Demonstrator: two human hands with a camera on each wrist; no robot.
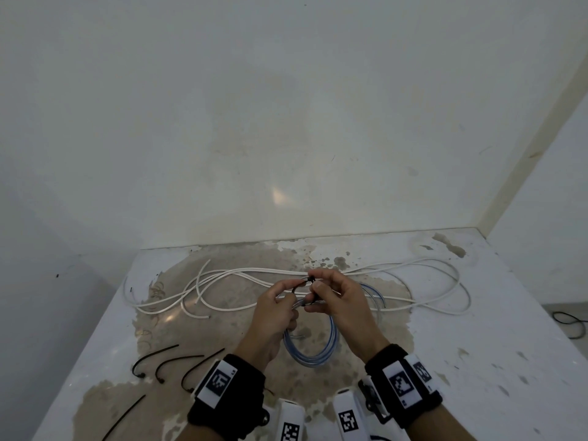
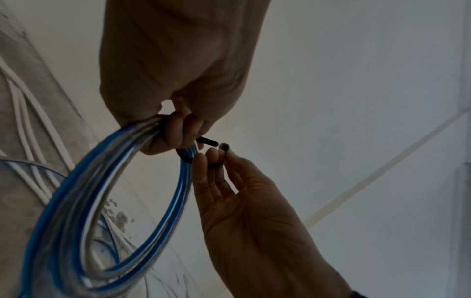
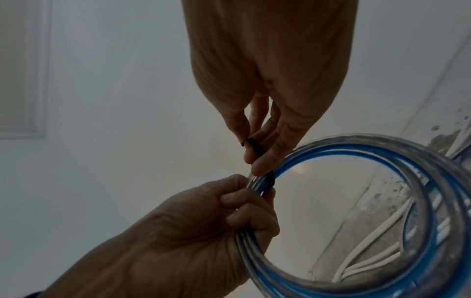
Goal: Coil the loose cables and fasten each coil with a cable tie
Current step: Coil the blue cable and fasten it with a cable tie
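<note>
A coil of clear and blue cable (image 1: 310,361) (image 2: 89,181) (image 3: 369,143) hangs above the table. My left hand (image 1: 276,307) (image 2: 178,133) (image 3: 229,211) grips its top strands. A black cable tie (image 1: 300,284) (image 2: 187,157) (image 3: 269,179) loops round those strands beside the left fingers. My right hand (image 1: 331,297) (image 2: 219,161) (image 3: 257,151) pinches the tie's head end between thumb and fingers. The tie's pointed tip sticks out from under my left fingers, a short gap from the head. Loose white cables (image 1: 254,270) lie spread across the table behind my hands.
Several spare black cable ties (image 1: 159,358) lie at the table's front left. The worn white table (image 1: 477,329) meets a wall at the back and on the right. A black cable (image 1: 572,323) lies on the floor past the right edge.
</note>
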